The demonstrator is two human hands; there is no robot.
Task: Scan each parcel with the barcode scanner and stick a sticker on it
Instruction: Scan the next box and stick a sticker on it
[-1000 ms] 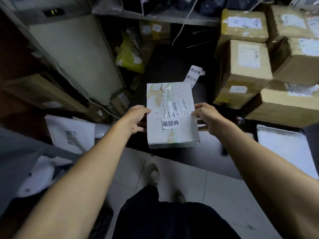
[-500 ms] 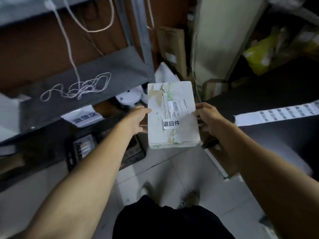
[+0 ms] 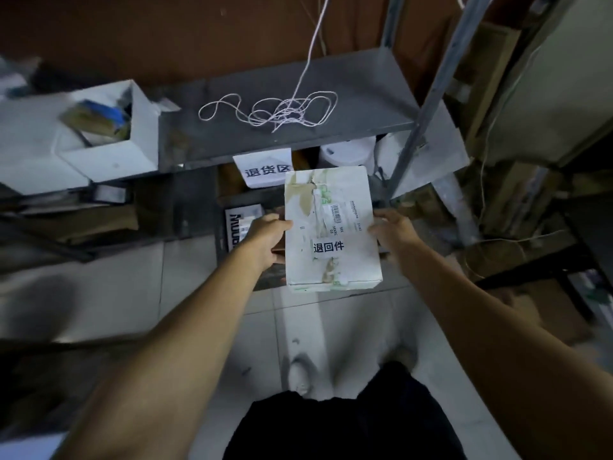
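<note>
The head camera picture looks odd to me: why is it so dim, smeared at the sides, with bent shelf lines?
Head view: dim light, dark corners; the parcel held between the left hand and right hand is brightest and sharpest, its sticker readable. Head view: the edges are smeared, likely from head motion. Head view: the shelf and its post splay outward, a wide-angle effect.

I turned left, away from the stacked cartons and the dark table, and carried the parcel (image 3: 331,227) over to a grey metal shelf (image 3: 298,134). It came to sit below a paper sign (image 3: 263,167) and a tangle of string (image 3: 282,111). My right hand (image 3: 393,232) seemed to loosen, fingers spreading along the edge.
</note>
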